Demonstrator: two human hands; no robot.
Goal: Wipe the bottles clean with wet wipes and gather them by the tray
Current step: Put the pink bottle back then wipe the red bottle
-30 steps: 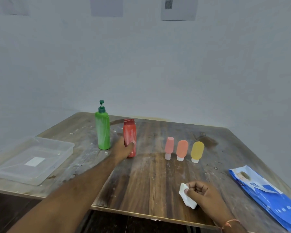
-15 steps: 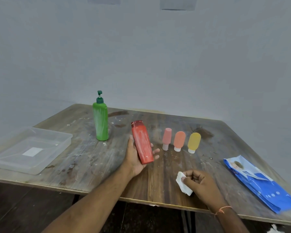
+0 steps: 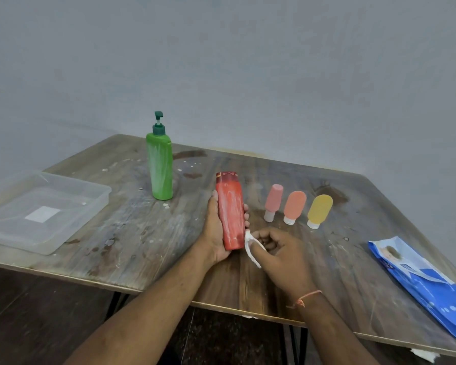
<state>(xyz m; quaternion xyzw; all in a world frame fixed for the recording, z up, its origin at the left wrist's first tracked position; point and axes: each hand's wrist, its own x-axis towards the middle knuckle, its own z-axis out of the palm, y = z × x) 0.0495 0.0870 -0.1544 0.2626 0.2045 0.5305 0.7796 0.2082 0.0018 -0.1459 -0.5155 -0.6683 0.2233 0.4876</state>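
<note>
A: Head view: which step is this?

B: Wiping the first bottle, I'd judge. The left hand [image 3: 216, 230] grips the red bottle [image 3: 231, 212] above the table [image 3: 142, 233]; the right hand [image 3: 279, 248] pinches the wet wipe [image 3: 249, 246] against its lower end.

A: Next?

B: Probably a stroke along its smeared side, then setting it by the tray [image 3: 90, 206], far left of the left hand.

A: And the change?

B: A second ago the bottle stood upright beside the green one; the wipe was well apart.

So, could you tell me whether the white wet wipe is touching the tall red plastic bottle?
Touching: the head view shows the white wet wipe, pinched by the right hand, meeting the tall red plastic bottle.
</note>
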